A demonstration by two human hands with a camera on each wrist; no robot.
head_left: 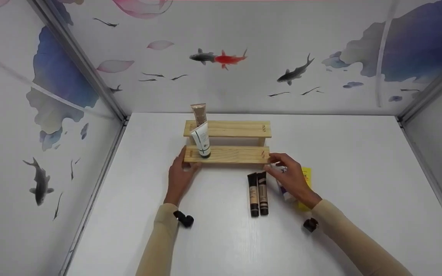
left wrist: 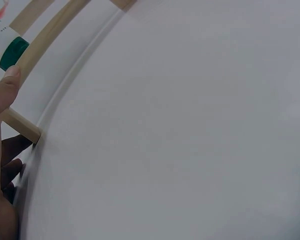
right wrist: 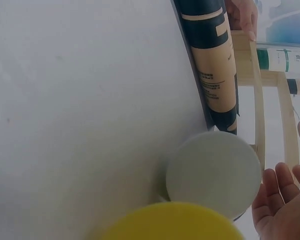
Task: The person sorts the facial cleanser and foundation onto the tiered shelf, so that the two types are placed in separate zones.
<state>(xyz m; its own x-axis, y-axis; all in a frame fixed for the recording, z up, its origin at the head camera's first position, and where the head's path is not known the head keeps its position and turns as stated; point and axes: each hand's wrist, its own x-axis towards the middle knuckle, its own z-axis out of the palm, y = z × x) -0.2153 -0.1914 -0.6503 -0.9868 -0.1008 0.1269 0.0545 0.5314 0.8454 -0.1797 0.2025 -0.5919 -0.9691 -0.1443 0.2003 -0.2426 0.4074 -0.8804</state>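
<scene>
Left hand (head_left: 180, 178) is wrapped round the left end of the rack (head_left: 232, 154), mid-table. Brown tube (head_left: 199, 112) and white tube (head_left: 202, 140) are parked up on that side, dark tubes (head_left: 253, 195) are laid in front, right hand (head_left: 292, 178) is held loosely open by the right end, yellow item (head_left: 306, 175) partly covered.

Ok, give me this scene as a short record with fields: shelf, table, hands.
shelf: wooden, two boards
upper board: brown tube, left end
lower board: white tube, left end
table: two tan tubes lying side by side; purple-and-white item and yellow item, partly hidden by right hand
left hand: grips shelf's left end
right hand: at shelf's right end; contact unclear
</scene>
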